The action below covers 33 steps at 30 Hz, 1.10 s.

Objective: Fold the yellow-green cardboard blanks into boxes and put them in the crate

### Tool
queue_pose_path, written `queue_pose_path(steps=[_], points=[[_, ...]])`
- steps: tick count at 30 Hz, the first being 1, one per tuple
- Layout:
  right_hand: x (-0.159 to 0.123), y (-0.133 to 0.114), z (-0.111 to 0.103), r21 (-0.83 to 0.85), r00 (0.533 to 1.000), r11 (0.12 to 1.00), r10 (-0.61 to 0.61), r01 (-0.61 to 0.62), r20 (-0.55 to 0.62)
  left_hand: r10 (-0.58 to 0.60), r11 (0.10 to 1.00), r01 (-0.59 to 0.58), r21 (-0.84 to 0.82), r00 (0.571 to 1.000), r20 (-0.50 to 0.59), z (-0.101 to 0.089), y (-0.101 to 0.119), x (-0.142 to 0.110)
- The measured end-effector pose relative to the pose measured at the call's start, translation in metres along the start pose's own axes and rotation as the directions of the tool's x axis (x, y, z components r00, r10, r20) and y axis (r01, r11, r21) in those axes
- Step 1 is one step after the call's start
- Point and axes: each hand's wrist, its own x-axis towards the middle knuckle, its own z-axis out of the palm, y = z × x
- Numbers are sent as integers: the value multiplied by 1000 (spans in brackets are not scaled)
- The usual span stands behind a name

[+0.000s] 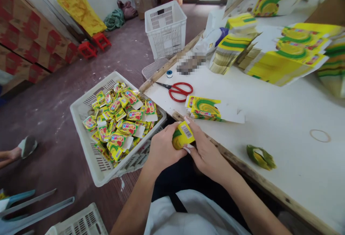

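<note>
Between my two hands, in front of the table edge, is a small yellow and green printed carton [183,134] with a barcode on its upturned side. My left hand [165,147] wraps round its left side. On the right, my right hand [205,152] grips the carton, with fingers at its white end flaps. Just beyond my hands a stack of flattened cartons [206,108] lies on the table [291,120]. To the left, a white plastic crate [99,177] holds many similar yellow cartons [118,120], some with a white flap sticking out.
Red-handled scissors [180,91] and a small tape roll [169,73] lie near the table's far-left edge. Bundles of flat cartons [291,58] stand at the back. A crumpled green peel [261,157] and rubber band [320,135] lie right. Another white crate [165,30] stands on the floor.
</note>
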Motion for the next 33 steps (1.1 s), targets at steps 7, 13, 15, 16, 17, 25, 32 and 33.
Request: queue_pose_path(steps=[7,13,15,16,17,25,32,33], points=[[25,26,-62,-313,940,920,134,-236,-313,-246,921,387,48,672,-698,-50,-58,5],[46,57,-68,-595,921,704,270,-388,-282,-260,966,230,-122,870,-419,-24,-64,0],[47,60,-62,-601,921,699,260,-388,-291,-242,960,182,-211,920,-308,-8,-54,0],[47,61,-59,-603,919,696,257,-390,-298,-232,955,166,-244,934,-272,-2,-50,0],[46,61,-58,-604,917,693,256,-394,-305,-220,950,151,-272,944,-245,2,-46,0],[46,70,-64,-434,871,780,275,-450,-408,-162,866,113,-486,985,-60,9,-27,-4],[28,15,-48,156,878,943,332,-295,-344,-203,594,166,-788,978,53,30,-6,8],[25,3,-39,225,911,937,322,-268,-258,-230,527,143,-838,973,21,32,-2,11]])
